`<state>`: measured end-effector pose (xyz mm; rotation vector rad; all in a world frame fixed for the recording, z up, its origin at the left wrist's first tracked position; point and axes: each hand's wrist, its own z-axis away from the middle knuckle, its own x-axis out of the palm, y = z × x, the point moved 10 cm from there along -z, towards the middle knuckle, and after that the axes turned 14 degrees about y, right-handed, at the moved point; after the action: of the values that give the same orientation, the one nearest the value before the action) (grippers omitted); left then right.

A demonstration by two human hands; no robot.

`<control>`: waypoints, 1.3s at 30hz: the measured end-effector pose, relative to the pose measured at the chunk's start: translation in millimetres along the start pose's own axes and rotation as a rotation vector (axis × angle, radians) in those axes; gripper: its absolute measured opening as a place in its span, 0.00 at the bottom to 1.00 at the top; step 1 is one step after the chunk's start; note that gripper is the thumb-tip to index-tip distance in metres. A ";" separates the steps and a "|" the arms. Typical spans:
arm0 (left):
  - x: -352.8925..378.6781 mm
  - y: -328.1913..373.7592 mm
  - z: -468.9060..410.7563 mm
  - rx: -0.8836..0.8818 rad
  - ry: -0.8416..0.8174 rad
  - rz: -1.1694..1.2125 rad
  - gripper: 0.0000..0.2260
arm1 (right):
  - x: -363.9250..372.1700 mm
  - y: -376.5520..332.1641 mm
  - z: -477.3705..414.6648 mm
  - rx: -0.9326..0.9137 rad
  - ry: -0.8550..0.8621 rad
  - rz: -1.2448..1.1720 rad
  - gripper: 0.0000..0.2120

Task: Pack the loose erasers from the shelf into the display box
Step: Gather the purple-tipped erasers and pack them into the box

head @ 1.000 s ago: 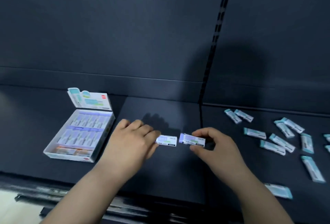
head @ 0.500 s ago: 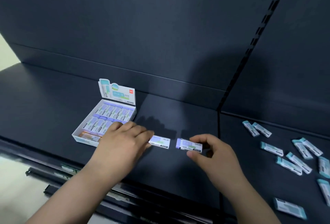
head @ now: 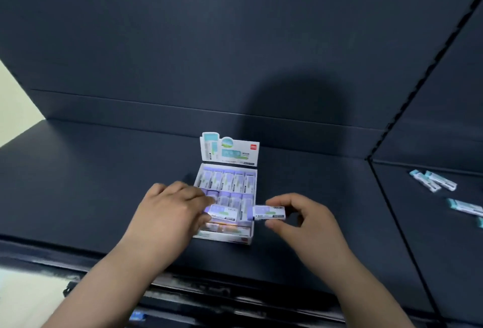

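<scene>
First eraser (head: pixel 224 213) is held crosswise over display box (head: pixel 222 238) front by left hand (head: pixel 170 212). Second eraser (head: pixel 269 212) is pinched just beside by right hand (head: pixel 305 220).

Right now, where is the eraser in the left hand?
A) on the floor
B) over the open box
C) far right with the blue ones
B: the left hand holds its eraser over the near end of the display box.
</scene>
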<state>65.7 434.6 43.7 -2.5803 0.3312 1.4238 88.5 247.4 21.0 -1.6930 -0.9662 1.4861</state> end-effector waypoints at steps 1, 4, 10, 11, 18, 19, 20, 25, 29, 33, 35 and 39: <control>3.5 -9.3 2.2 0.008 -0.008 0.015 0.11 | 12.7 -4.8 1.4 -0.025 -0.006 0.037 0.12; 15.7 -27.5 8.4 0.017 -0.040 0.094 0.10 | 41.8 -9.7 2.2 -0.069 -0.025 0.193 0.13; 28.8 -25.6 11.8 0.140 -0.107 0.230 0.09 | 65.2 -21.4 3.5 -0.169 -0.031 0.407 0.13; 29.1 -25.2 12.3 0.156 -0.122 0.234 0.10 | 66.8 -23.0 3.4 -0.188 -0.032 0.457 0.12; 34.8 7.5 23.7 0.369 -0.205 0.288 0.24 | 76.6 -31.6 12.6 -0.339 -0.005 0.590 0.13; 34.4 7.7 25.4 0.376 -0.197 0.293 0.24 | 80.4 -30.6 15.6 -0.345 -0.016 0.625 0.13; 34.4 6.8 27.5 0.378 -0.179 0.294 0.23 | 82.7 -29.3 18.4 -0.341 -0.024 0.657 0.13; 26.7 1.1 30.7 0.343 -0.071 0.272 0.19 | 83.1 -37.8 18.9 -0.348 -0.038 0.705 0.12; 25.1 0.1 31.2 0.328 -0.051 0.274 0.21 | 87.3 -35.7 13.3 -0.375 -0.128 0.619 0.11; 24.9 -1.1 33.5 0.328 -0.057 0.281 0.21 | 89.8 -24.0 -2.2 -0.216 -0.273 0.573 0.03; 24.9 -2.3 33.1 0.317 -0.067 0.292 0.20 | 89.4 -21.4 -10.3 -0.174 -0.310 0.570 0.04; 23.9 -5.3 33.8 0.296 -0.067 0.303 0.21 | 92.6 -26.4 -14.6 -0.207 -0.342 0.630 0.03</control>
<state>52.2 445.8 5.8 -2.3083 0.8828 1.4201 107.3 340.6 0.1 -2.0523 -0.8092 2.2034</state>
